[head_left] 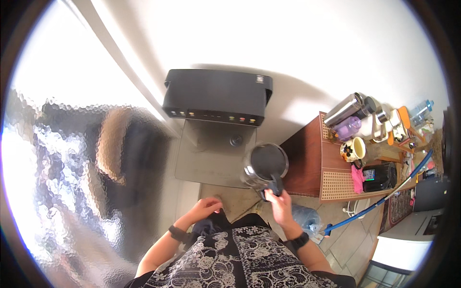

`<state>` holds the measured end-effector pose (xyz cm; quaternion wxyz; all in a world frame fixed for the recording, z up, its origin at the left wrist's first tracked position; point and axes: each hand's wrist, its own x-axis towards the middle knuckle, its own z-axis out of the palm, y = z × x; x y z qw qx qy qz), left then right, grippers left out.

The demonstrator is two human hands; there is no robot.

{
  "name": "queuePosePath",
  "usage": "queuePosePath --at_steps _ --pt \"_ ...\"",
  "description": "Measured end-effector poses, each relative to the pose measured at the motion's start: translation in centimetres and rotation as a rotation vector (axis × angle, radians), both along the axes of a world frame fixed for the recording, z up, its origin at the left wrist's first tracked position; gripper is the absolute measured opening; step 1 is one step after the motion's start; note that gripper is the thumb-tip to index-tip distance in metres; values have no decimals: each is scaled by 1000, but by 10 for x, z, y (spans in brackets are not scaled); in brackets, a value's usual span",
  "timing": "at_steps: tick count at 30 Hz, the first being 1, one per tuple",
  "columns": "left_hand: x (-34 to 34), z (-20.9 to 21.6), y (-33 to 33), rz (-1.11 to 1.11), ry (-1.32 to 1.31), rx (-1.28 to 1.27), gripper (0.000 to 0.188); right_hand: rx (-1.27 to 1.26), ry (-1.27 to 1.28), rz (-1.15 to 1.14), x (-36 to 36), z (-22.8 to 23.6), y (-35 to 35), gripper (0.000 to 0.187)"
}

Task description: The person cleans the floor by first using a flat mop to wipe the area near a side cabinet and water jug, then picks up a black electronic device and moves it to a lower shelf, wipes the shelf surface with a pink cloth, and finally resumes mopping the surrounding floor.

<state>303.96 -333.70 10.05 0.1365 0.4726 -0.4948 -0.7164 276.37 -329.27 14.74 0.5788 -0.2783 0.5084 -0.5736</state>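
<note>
The right hand (pixel 280 204) grips the dark handle of a steel kettle (pixel 265 165), fingers wrapped tight around it. The kettle hangs in the air just in front of a dark water dispenser (pixel 217 96), above the grey tray (pixel 213 158) at its foot. Its round mouth faces straight up toward the camera, so its long axis runs vertically, and the handle points back toward the person. The left hand (pixel 205 208) holds nothing; it hovers low near the waist with fingers loosely curled, well apart from the kettle. To the right stands a brown wooden table (pixel 307 163) carrying a steel flask (pixel 345 109) and a patterned mug (pixel 354 149).
</note>
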Motion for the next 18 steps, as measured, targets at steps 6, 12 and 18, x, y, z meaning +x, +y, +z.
queuePosePath --at_steps 6,12,18 --pt "69 11 6 114 -109 54 28 -47 -59 173 105 -44 -80 12" --pt "122 -4 25 252 -160 67 27 -84 105 203 181 -65 -132 20" --pt "148 -9 28 312 -148 136 26 -58 278 126 219 -108 -155 30"
